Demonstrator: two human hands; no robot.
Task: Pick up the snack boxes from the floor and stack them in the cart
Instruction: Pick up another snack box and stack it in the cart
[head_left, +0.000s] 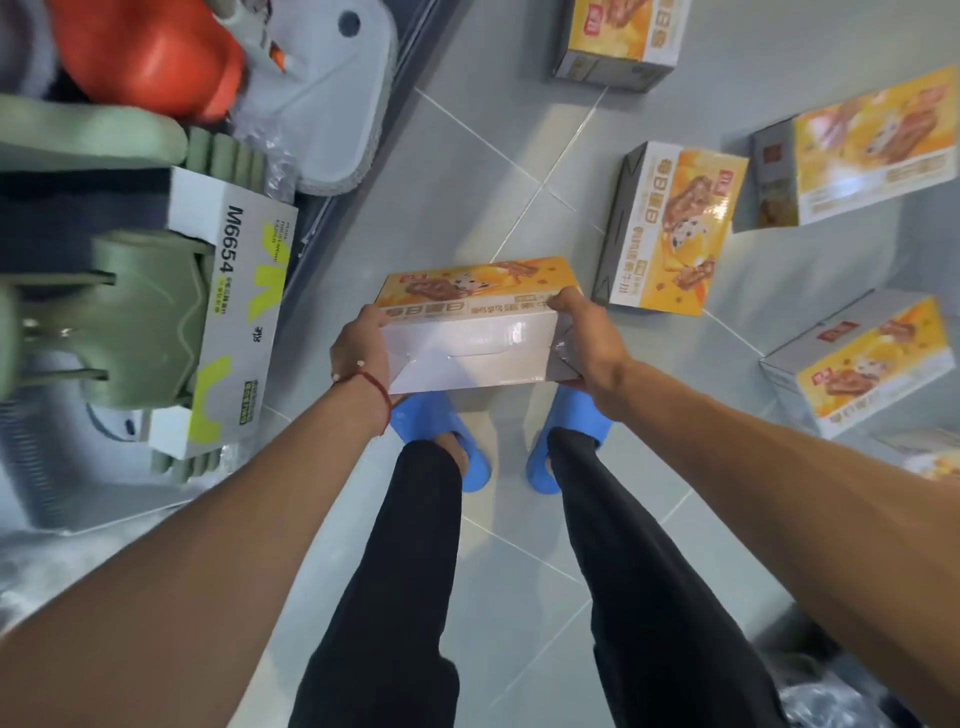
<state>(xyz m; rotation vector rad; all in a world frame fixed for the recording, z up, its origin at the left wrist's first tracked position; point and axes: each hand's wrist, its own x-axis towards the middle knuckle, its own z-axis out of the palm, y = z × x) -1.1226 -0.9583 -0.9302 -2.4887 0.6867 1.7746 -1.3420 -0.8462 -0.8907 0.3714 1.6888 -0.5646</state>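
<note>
Gripping from both ends, the fingers (569, 300) of the right hand (589, 353) curl over the far top corner of a snack box (470, 332), while the left hand (358, 353) presses flat against the opposite end with its thumb on the near face. Both hands are closed on this one box, which is held in the air above the blue slippers (441, 431) and the tiled floor (493, 156), well clear of both.

The hold looks like a squeeze between two palms more than a grip from under the box, and the wrapping looks glossy. My guess is that if either hand eases off while swinging toward the cart, the box could slide down and land on the feet directly below.

No cart shows in this view, so I cannot tell how far the carry is or which way it goes. Just beside the left arm stands a shelf edge crowded with a white carton marked M6654 (234, 317) and green plastic goods (140, 322); a turn that way might clip them with the elbow or the box corner.

Four more snack boxes (670, 228) lie scattered on the floor to the right, some tilted on edge. Stepping that way without looking could kick or crush one.
</note>
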